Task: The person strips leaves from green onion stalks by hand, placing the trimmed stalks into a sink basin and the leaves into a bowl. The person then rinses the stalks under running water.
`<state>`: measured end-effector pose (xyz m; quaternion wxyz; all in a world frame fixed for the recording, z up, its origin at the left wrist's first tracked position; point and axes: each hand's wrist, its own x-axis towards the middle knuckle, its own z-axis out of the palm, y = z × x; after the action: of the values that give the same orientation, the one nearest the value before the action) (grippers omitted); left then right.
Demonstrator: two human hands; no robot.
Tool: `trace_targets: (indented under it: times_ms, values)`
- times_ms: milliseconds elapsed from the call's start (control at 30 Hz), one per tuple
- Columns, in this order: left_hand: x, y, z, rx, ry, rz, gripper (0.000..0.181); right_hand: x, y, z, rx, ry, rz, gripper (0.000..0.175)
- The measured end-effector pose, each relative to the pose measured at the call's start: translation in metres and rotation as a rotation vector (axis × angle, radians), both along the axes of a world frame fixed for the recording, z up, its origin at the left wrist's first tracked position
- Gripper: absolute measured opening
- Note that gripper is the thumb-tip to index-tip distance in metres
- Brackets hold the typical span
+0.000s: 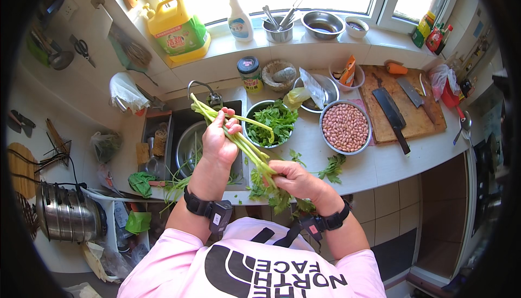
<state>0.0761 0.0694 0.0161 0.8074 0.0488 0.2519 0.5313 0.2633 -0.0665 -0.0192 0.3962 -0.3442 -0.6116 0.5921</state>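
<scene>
A bunch of pale green celery stalks (251,149) runs slantwise across the front of the counter. My left hand (220,138) is closed around its upper part, near the sink. One thin stalk juts out to the right from that grip, over the bowl. At the lower, leafy end, my right hand (300,179) pinches the stalks with thumb and fingers. Celery leaves (281,201) hang below it over the counter edge. Behind the bunch, a metal bowl holds picked green leaves (276,121). A loose leafy sprig (333,168) lies right of my right hand.
Right of the leaves stands a metal bowl of pink peanuts (346,129). A dark cleaver (388,108) and a second cleaver (410,92) lie on a wooden cutting board (374,127). At left, the sink holds a metal basin (183,147); stems trail over its edge. A stone mortar (266,79) stands behind.
</scene>
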Motion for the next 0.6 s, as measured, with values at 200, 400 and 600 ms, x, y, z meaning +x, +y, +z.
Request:
trace_targets:
  times_ms: [200, 400, 600]
  values:
    - [-0.004, 0.012, -0.006, -0.001, -0.033, 0.020, 0.016, -0.001, -0.001, -0.011, -0.242, 0.261, -0.048, 0.015]
    - [-0.008, 0.025, -0.011, 0.007, -0.058, 0.036, 0.018, 0.012, 0.003, -0.022, -0.341, 0.159, 0.079, 0.019]
    - [-0.032, 0.055, 0.007, 0.074, -0.125, 0.079, 0.026, 0.023, -0.002, -0.040, -0.386, 0.152, 0.072, 0.023]
